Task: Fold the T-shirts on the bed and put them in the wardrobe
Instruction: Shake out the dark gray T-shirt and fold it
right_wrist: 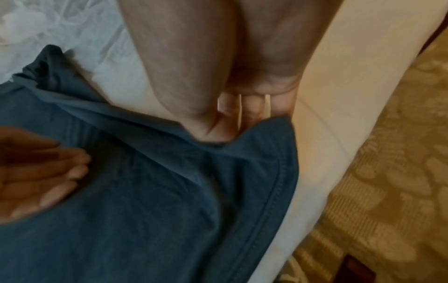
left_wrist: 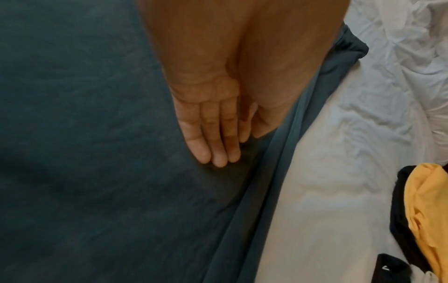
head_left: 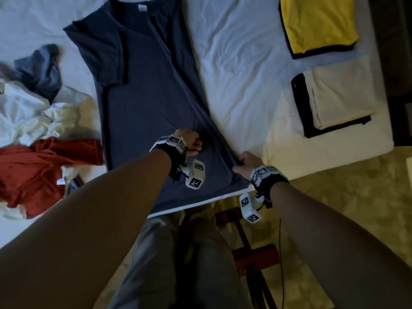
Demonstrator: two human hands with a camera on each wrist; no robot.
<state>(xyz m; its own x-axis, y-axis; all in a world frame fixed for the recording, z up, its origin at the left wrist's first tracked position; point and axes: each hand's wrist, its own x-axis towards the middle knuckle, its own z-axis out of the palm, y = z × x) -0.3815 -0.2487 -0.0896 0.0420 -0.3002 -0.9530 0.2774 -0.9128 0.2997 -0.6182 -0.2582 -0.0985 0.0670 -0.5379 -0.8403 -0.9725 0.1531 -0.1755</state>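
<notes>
A navy T-shirt (head_left: pixel 142 103) lies flat on the white bed (head_left: pixel 240 74), collar at the far end and hem at the near edge. Its right side is folded inward along a long diagonal crease. My left hand (head_left: pixel 195 145) presses flat on the lower part of the shirt, fingers straight and together (left_wrist: pixel 218 151). My right hand (head_left: pixel 240 162) pinches the shirt's lower right corner at the fold. There the thumb lies on top of the cloth (right_wrist: pixel 206 134) and the fingers go under its edge. The left hand's fingertips (right_wrist: pixel 72 172) also show in the right wrist view.
A heap of unfolded shirts lies at the left: white (head_left: pixel 29 114), red (head_left: pixel 38 172) and grey-blue (head_left: pixel 42 68). Two folded stacks sit at the right, yellow on black (head_left: pixel 318 23) and white on black (head_left: pixel 338 97). Patterned carpet (head_left: pixel 345 208) and a red wooden frame (head_left: pixel 256 255) lie below the bed edge.
</notes>
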